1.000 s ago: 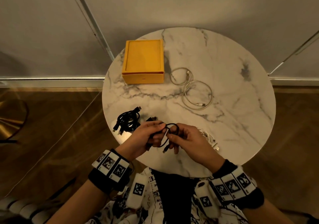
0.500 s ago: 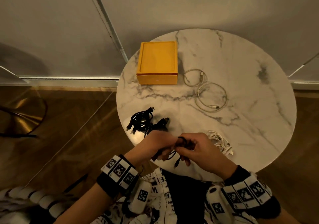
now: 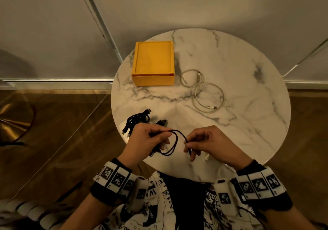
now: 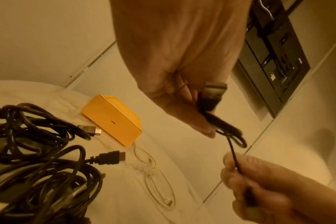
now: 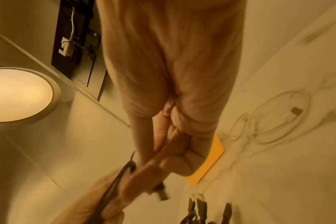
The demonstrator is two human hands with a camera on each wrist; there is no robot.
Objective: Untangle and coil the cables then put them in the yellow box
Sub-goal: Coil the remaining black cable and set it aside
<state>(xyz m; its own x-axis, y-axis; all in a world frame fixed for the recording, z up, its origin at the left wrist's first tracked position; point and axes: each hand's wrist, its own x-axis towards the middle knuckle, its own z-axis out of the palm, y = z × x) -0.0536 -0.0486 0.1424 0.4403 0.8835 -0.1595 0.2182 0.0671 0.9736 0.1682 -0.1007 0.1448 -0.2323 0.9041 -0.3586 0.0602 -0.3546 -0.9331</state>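
Above the near edge of the round marble table (image 3: 248, 80), my left hand (image 3: 150, 141) grips the gathered loops and a plug of a thin black cable (image 3: 173, 144). My right hand (image 3: 198, 143) pinches the same cable's free strand a short way to the right. In the left wrist view the black cable (image 4: 231, 134) runs from my left hand (image 4: 192, 106) down into my right hand (image 4: 259, 186). The yellow box (image 3: 153, 63) stands open at the table's far left. A tangled pile of black cables (image 3: 137, 120) lies just beyond my left hand.
Two coiled white cables (image 3: 208, 96) lie to the right of the box. Another white cable (image 3: 206, 156) shows partly under my right hand. A wall runs behind the table, with wooden floor to either side. A wall panel with sockets (image 4: 278, 60) shows in the wrist views.
My hands have drawn apart, opening the black cable into a wider loop between them. The head camera has shifted, so the table sits further right in view.
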